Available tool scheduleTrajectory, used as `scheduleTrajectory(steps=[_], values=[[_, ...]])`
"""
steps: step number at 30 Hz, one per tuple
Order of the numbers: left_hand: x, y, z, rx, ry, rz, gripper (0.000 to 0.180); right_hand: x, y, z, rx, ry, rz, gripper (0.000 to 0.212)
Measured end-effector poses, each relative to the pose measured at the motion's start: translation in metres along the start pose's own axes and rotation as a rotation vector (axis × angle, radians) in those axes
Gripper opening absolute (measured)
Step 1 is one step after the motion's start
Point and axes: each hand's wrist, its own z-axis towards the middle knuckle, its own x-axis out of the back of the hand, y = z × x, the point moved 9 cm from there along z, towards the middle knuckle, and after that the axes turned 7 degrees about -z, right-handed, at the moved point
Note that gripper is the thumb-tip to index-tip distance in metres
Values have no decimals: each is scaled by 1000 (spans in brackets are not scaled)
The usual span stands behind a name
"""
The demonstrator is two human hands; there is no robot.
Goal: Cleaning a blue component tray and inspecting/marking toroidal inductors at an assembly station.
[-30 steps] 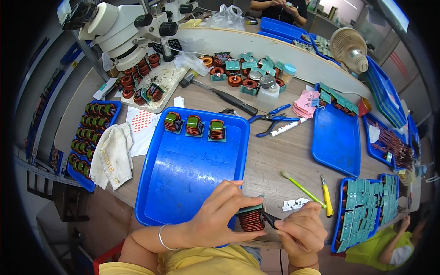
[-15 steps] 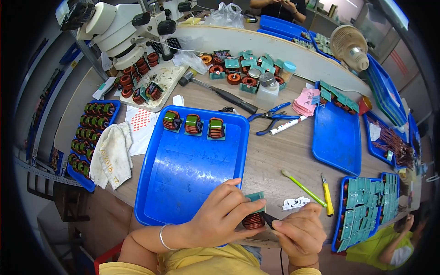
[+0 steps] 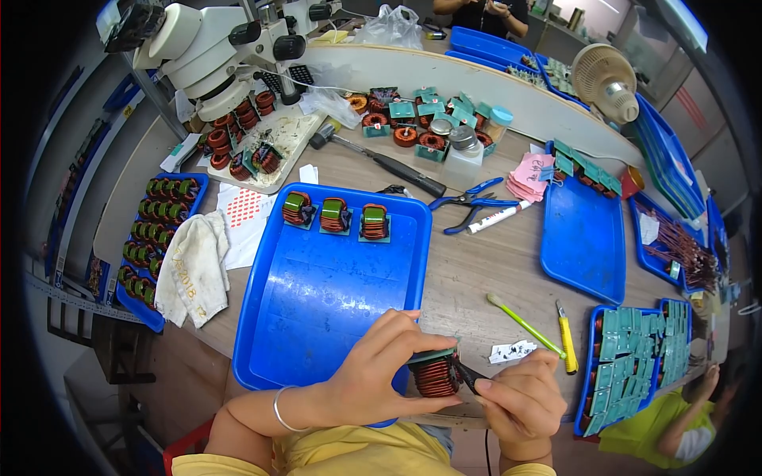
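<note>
My left hand [image 3: 379, 365] grips a copper-wire coil [image 3: 436, 378] by its sides, fingers on top and thumb below. The coil is fixed to a small green circuit board, whose edge faces up under my fingers. In my right hand [image 3: 520, 403] a slim black tool [image 3: 468, 376] is pinched between thumb and fingers. Its end touches the coil's right side; the exact tip is hard to make out. Beneath and left of my left hand lies a blue tray [image 3: 317, 305]. Three coils on boards [image 3: 334, 215] with green tops stand in a row at its far end.
Near my right hand lie a white label strip [image 3: 513, 351], a green brush [image 3: 524, 324] and a yellow utility knife [image 3: 566, 337]. Beyond are blue pliers [image 3: 470, 205], a marker [image 3: 498, 216] and a hammer [image 3: 389, 165]. Board-filled trays [image 3: 589, 397] flank the right, a cloth [image 3: 193, 270] the left.
The coil has been turned in my left hand, so its windings face up more and the board shows edge-on. My right hand stays beside it with the black tool.
</note>
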Motion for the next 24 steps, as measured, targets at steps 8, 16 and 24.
scheduleTrajectory(steps=[8, 16, 24], values=[[0, -4, -2, 64, -19, -71, 54, 0, 1, 1, -23, 2, 2, 28], [0, -6, -3, 69, -23, -84, 55, 1, 0, 0, -6, 9, -11, 27], [-3, -6, -4, 57, -37, -61, 56, 0, 2, 1, -85, 21, -27, 13]])
